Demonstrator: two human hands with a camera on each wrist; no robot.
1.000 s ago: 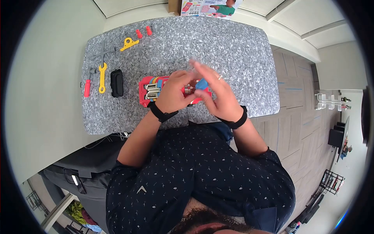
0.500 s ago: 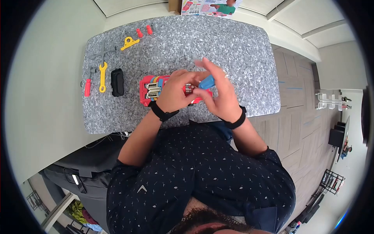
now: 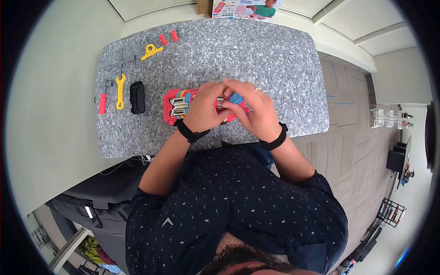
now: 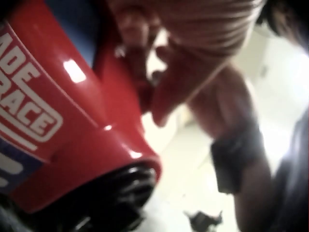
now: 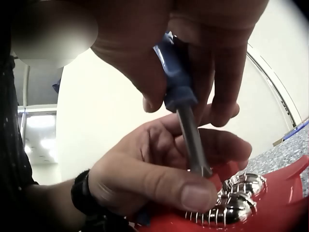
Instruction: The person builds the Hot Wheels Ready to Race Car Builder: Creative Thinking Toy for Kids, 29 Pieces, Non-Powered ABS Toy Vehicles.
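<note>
A red toy car (image 3: 167, 110) with chrome engine pieces (image 5: 222, 210) lies on the table in front of the person. My left hand (image 3: 205, 107) holds the car near its middle, its thumb beside the chrome pieces in the right wrist view. In my right hand (image 3: 257, 110), thumb and fingers grip the blue handle of a screwdriver (image 5: 181, 92). Its metal shaft points down at the car, with the tip close behind the left thumb. The left wrist view shows the car's red side (image 4: 82, 92) with white lettering, above a black wheel (image 4: 116, 193).
To the left lie a black oblong part (image 3: 137, 97), a yellow wrench (image 3: 120, 91), a red-handled tool (image 3: 102, 103) and a grey cross-shaped tool (image 3: 121, 61). Farther back are a yellow piece (image 3: 151, 51) and two red cone-like pieces (image 3: 163, 40). A printed box (image 3: 243, 9) stands beyond the table.
The right hand opened its fingers outward around the blue handle half a second ago and has now closed them in again, nearer the left hand. The left hand stays on the car.
</note>
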